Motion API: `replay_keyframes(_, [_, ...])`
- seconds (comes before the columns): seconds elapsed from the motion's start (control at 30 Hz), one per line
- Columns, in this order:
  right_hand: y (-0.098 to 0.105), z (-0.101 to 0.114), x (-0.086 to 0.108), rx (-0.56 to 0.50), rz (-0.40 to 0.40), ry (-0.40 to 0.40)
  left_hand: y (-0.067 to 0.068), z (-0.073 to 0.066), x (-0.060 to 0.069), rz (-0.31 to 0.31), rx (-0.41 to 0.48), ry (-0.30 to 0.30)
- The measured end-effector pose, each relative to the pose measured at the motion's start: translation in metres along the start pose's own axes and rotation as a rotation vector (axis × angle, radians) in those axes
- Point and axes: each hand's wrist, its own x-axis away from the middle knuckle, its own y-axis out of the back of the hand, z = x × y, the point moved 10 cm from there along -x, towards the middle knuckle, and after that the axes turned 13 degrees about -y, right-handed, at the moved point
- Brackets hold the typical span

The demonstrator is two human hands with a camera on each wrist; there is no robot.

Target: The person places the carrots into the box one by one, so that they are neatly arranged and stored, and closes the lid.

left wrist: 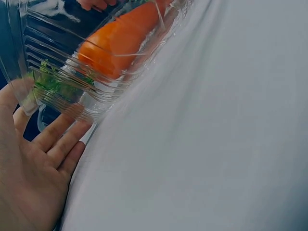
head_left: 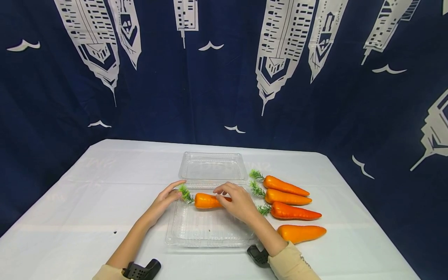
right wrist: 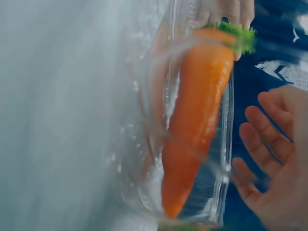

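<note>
An orange toy carrot (head_left: 206,201) with a green leafy top (head_left: 186,194) lies crosswise in the far part of a clear plastic box (head_left: 210,231). At the box's left edge is my left hand (head_left: 166,200), its thumb by the leaves; in the left wrist view its fairly straight fingers lie against the ribbed plastic wall (left wrist: 98,103). Over the carrot's narrow end, hiding its tip in the head view, is my right hand (head_left: 238,202). From the right wrist, loosely bent fingers (right wrist: 262,127) show apart from the carrot (right wrist: 202,96), holding nothing.
The box's hinged lid (head_left: 213,167) lies open behind it. To the right, several toy carrots form a column, among them a top one (head_left: 285,185), a redder one (head_left: 295,211) and a nearest one (head_left: 302,233). White cloth (head_left: 87,202) covers the table; a dark blue curtain (head_left: 210,89) hangs behind.
</note>
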Motion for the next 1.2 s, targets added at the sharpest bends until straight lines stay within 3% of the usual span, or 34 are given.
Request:
replay_keyframes(0.33, [0.014,0.003,0.002,-0.082,-0.082,0.064,-0.001,0.0,0.001,-0.003,0.012,0.0])
replay_keyframes(0.83, [0.019,0.003,0.009,-0.062,-0.036,0.025,-0.001,-0.002,0.0,-0.003,0.013,-0.005])
replay_keyframes(1.2, [0.029,0.005,0.02,-0.03,-0.058,0.037,-0.001,0.0,0.0,-0.008,0.018,0.005])
